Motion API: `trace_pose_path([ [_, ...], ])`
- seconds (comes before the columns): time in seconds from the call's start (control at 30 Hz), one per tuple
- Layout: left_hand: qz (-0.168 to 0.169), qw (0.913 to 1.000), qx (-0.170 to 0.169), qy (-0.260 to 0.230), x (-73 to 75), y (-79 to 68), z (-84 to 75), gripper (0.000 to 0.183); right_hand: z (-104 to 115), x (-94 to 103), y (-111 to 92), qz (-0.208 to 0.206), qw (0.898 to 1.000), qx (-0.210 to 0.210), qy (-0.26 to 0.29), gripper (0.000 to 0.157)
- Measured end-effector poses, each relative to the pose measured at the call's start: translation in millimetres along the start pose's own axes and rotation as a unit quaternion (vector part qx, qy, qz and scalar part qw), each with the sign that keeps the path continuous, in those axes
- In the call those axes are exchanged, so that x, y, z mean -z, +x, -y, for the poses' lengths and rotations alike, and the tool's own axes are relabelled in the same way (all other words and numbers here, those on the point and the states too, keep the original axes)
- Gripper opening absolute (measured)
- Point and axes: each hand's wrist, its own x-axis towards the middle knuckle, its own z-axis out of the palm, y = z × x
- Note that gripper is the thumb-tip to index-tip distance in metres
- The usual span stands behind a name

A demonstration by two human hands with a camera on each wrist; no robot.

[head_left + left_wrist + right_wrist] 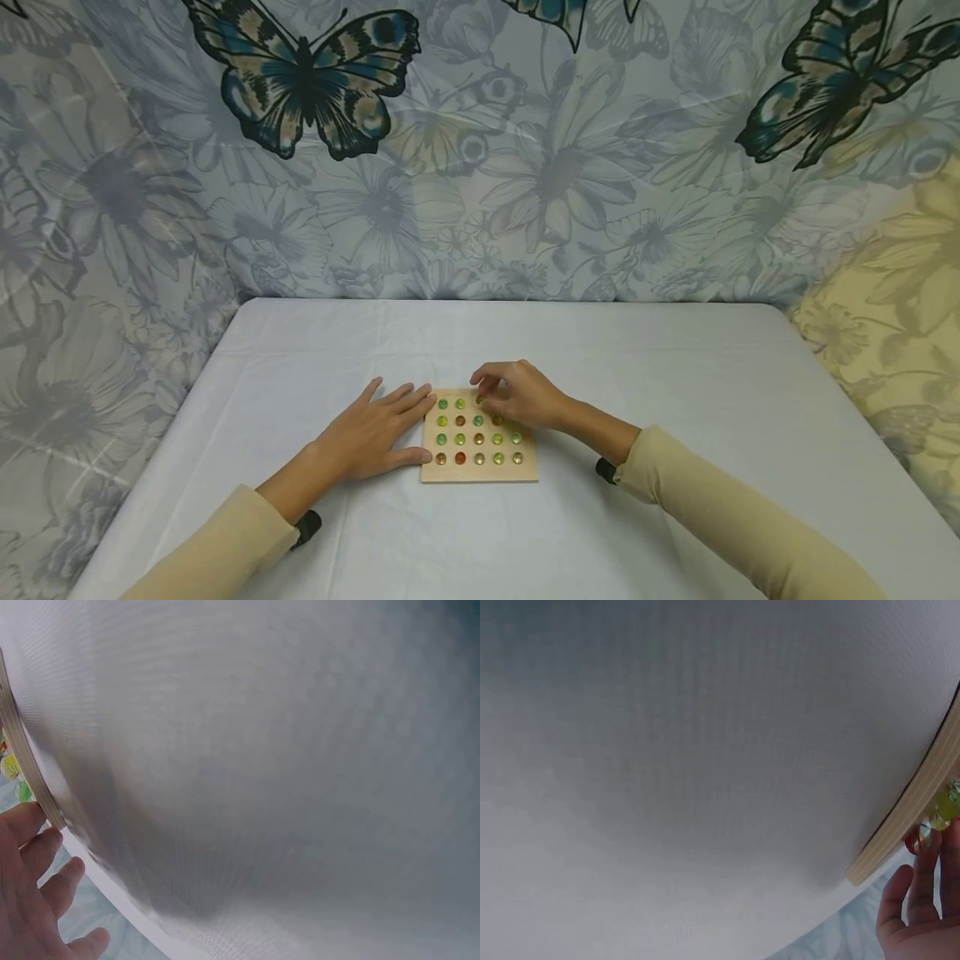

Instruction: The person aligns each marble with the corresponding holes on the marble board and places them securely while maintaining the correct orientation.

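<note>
A square wooden board [480,473] lies on the white-covered table, with rows of glass marbles in green, yellow, amber and red set on its top. My left hand [382,433] is spread flat at the board's left side, its fingertips and thumb touching that edge. In the left wrist view the fingers of the left hand [34,877] reach the board's corner. Over the back right part of the board, my right hand [528,396] pinches a marble [479,400] in the back row with thumb and forefinger. It hides the marbles at the back right corner.
The white cloth [637,350] covers the table around the board. Behind the table's far edge hangs a fabric backdrop [450,242] printed with flowers and butterflies. Each sleeve has a dark device [307,527] at the wrist.
</note>
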Motion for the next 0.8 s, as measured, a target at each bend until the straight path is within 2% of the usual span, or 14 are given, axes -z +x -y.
trace_pose_path([
  [0.17, 0.002, 1.0, -0.004, -0.003, 1.0, 0.6, -1.0, 0.079, -3, -2.5, 0, 0.008, 1.0, -0.01, -0.004, 0.026],
  [0.37, -0.001, 0.9999, -0.011, -0.003, -0.4, 3.5, -1.6, 0.078, -3, -0.6, -4, -0.001, 1.0, -0.01, -0.013, 0.028],
  [0.57, -0.003, 0.9999, -0.016, 0.0, -0.8, 6.3, -0.3, 0.079, -6, 11.8, -12, -0.021, 1.0, -0.011, -0.018, 0.027],
  [0.8, 0.011, 0.9999, -0.003, -0.008, -0.6, 6.8, 2.4, 0.079, -16, 28.1, -26, -0.033, 0.997, -0.053, -0.047, 0.03],
])
